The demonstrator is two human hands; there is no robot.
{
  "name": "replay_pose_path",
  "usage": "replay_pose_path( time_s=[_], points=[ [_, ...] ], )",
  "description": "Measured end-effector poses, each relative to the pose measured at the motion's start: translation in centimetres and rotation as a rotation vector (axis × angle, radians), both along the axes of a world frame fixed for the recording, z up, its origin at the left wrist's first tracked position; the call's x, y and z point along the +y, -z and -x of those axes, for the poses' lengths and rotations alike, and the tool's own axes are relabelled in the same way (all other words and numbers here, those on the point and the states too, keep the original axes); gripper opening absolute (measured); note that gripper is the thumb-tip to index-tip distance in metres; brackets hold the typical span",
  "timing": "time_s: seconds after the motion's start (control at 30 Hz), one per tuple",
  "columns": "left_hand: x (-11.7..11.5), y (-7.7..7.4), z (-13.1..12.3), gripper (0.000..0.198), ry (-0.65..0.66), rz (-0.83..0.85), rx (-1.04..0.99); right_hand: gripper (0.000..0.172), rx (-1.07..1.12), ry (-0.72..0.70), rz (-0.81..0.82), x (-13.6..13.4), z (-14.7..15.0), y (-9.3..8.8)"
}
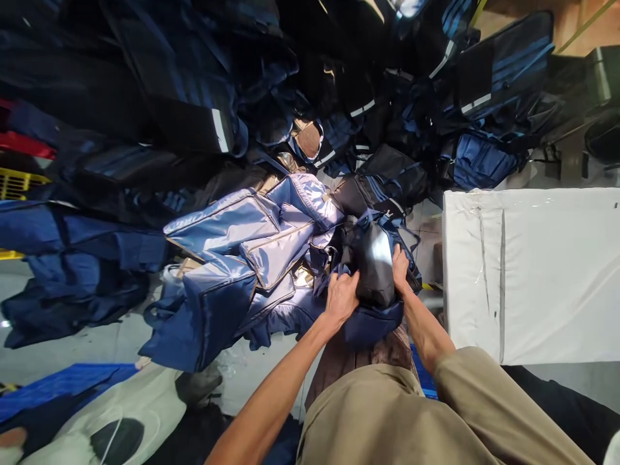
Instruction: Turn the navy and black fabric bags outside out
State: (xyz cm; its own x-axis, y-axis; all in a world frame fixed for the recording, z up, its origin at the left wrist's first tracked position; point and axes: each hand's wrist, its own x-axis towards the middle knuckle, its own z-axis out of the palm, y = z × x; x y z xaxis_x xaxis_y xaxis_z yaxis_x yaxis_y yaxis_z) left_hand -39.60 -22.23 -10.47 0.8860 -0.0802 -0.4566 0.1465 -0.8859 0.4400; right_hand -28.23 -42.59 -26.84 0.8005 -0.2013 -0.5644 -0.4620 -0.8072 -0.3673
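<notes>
A dark blue and black backpack (374, 271) rests on my lap. My left hand (341, 297) is closed on its blue fabric at the left side. My right hand (400, 266) grips the right edge of its shiny black panel. Just to the left lies a heap of light blue bags (242, 252) with tan piping, spilling toward the floor.
A big pile of dark blue and black backpacks (300, 97) fills the floor ahead. A white plastic-wrapped block (533, 271) stands to the right. Blue sheeting (58, 384) and a white object (116, 420) lie at the lower left. A yellow crate (14, 184) shows at far left.
</notes>
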Motion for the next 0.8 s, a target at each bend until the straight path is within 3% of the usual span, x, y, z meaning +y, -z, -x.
replay_pose_path(
  time_s=[0.13,0.23,0.33,0.4,0.47,0.6,0.7,0.8],
  points=[
    [0.3,-2.9,1.5,0.049,0.024,-0.037,0.057,0.066,0.054,0.005,-0.018,0.5,0.0,1.8],
    [-0.1,-4.7,2.2,0.051,0.011,-0.093,0.055,0.064,0.086,-0.004,-0.050,1.2,0.5,2.6],
    [-0.5,-5.6,1.9,0.050,0.020,-0.123,0.050,0.066,0.084,0.002,-0.067,1.3,0.6,2.1],
    [-0.2,-6.1,1.9,0.047,0.041,-0.138,0.060,0.067,0.074,0.031,-0.061,0.7,0.3,0.6],
    [0.9,-6.8,2.8,0.044,0.038,-0.157,0.050,0.069,0.039,0.073,-0.046,-0.3,-0.3,-2.0],
    [5.2,-7.2,8.5,0.045,-0.111,-0.178,-0.062,0.077,-0.168,0.155,-0.036,-3.0,-0.2,-8.9],
    [7.7,-5.5,14.7,0.055,-0.247,-0.212,-0.058,0.078,-0.445,0.150,-0.090,-3.5,2.2,-13.0],
    [7.5,-2.4,19.1,0.059,-0.301,-0.267,0.151,0.073,-0.478,0.086,-0.110,-2.1,5.4,-14.0]
  ],
)
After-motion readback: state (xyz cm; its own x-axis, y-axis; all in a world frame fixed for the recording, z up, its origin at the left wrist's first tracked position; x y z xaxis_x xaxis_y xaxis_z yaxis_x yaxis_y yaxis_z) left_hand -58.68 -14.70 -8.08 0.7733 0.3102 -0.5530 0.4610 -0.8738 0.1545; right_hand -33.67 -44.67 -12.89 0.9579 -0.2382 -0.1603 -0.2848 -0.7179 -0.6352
